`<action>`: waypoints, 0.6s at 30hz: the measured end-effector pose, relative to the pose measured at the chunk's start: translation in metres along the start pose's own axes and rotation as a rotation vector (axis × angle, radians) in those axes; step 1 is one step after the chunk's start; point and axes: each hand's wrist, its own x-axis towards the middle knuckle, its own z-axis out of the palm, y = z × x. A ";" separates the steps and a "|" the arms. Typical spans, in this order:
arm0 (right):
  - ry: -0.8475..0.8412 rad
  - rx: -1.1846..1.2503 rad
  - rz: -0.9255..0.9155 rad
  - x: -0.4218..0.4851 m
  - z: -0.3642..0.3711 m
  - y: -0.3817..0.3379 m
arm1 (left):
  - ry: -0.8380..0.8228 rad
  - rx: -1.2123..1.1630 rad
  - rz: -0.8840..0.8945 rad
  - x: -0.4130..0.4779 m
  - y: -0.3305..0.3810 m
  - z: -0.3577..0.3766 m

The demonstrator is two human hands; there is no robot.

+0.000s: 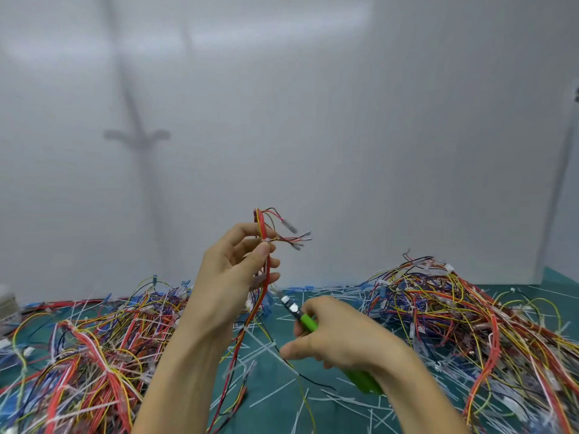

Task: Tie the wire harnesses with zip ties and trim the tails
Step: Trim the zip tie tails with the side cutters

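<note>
Above the worktop [282, 411], the left hand [232, 277] pinches the wire harness [259, 223] between thumb and fingertips, its length hanging near vertical. Just below-right, the right hand [338, 336] grips green-handled cutters [305, 321], blades aimed up-left toward the harness; the tie's tail is too small to make out.

- We see bright, soft, even light; pale glare bands cross the top of the white wall [344, 136].
- A grey, fuzzy shadow [138, 137] falls on the wall's left side.
- Wide-angle bending curves the table [275, 408] and the frame's edges.
- Motion blur smears the wire harness [261, 219] connectors and the tip of the cutters [308, 322].
</note>
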 end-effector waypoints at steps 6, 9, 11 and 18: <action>0.061 0.075 -0.009 0.006 0.020 -0.009 | -0.061 -0.059 0.058 -0.003 0.004 0.004; 0.188 0.159 -0.027 0.006 0.012 -0.007 | -0.031 -0.124 0.012 0.000 0.005 0.001; 0.275 0.234 -0.072 0.004 0.000 -0.004 | -0.006 -0.165 -0.088 0.004 0.005 -0.003; 0.465 0.400 -0.261 -0.014 -0.034 -0.002 | 0.048 0.181 -0.198 0.004 -0.008 0.004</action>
